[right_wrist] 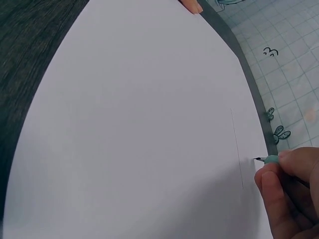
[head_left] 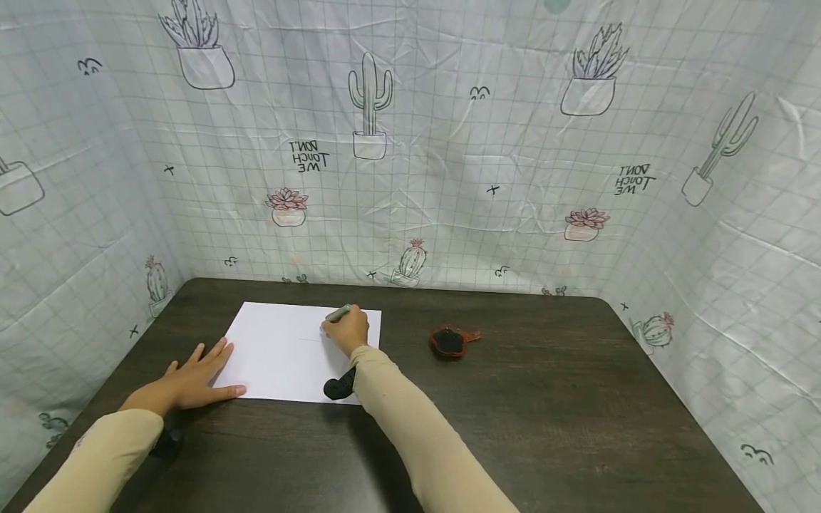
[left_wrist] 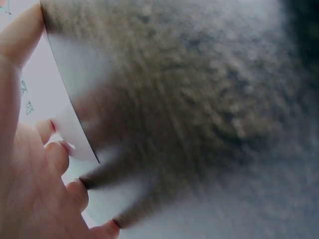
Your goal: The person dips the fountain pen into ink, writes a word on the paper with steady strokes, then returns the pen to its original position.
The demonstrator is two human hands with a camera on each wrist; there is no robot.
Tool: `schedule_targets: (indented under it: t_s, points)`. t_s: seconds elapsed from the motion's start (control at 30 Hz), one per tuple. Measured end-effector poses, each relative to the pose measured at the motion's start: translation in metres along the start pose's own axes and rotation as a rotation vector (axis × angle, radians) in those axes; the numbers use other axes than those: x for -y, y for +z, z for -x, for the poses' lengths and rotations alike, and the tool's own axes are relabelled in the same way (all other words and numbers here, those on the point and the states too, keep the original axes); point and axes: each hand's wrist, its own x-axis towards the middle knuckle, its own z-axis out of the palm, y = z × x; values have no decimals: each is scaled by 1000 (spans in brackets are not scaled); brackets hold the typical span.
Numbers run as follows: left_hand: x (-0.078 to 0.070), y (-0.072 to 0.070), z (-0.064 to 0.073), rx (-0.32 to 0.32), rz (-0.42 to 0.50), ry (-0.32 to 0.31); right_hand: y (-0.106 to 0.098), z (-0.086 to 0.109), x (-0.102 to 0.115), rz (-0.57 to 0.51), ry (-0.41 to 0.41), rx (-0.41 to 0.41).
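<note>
A white sheet of paper [head_left: 276, 356] lies on the dark table, with one thin straight line drawn on it [right_wrist: 236, 149]. My right hand [head_left: 349, 330] pinches a green pen [head_left: 338, 313] over the paper's upper right part. In the right wrist view the pen's dark tip [right_wrist: 257, 159] is right at the sheet, a little to one side of the line. My left hand [head_left: 192, 379] is spread flat at the paper's left edge, its thumb on the lower left corner. The left wrist view shows those fingers [left_wrist: 57, 154] stretched along the sheet's edge.
Right of the paper, a small dark object with an orange-red rim [head_left: 449, 342] lies on the table [head_left: 545, 399]. A white cloth [head_left: 436, 142] printed with cacti and grid lines hangs behind and along both sides.
</note>
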Motion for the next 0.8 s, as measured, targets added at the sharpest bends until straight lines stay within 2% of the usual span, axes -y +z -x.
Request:
schedule_targets:
  t_s: [0.37, 0.47, 0.63, 0.7, 0.8]
  points:
    - [-2, -5, 1, 21, 0, 12, -3, 2, -2, 27, 2, 11]
    - [-6, -8, -1, -13, -20, 17, -2, 3, -3, 21, 5, 7]
    - [-22, -1, -12, -131, -35, 53, -2, 2, -3, 37, 3, -2]
    - [-31, 3, -18, -144, -5, 90, -2, 2, -3, 42, -3, -3]
    - [-43, 9, -26, -121, 41, 129, -3, 2, -2, 35, -17, -2]
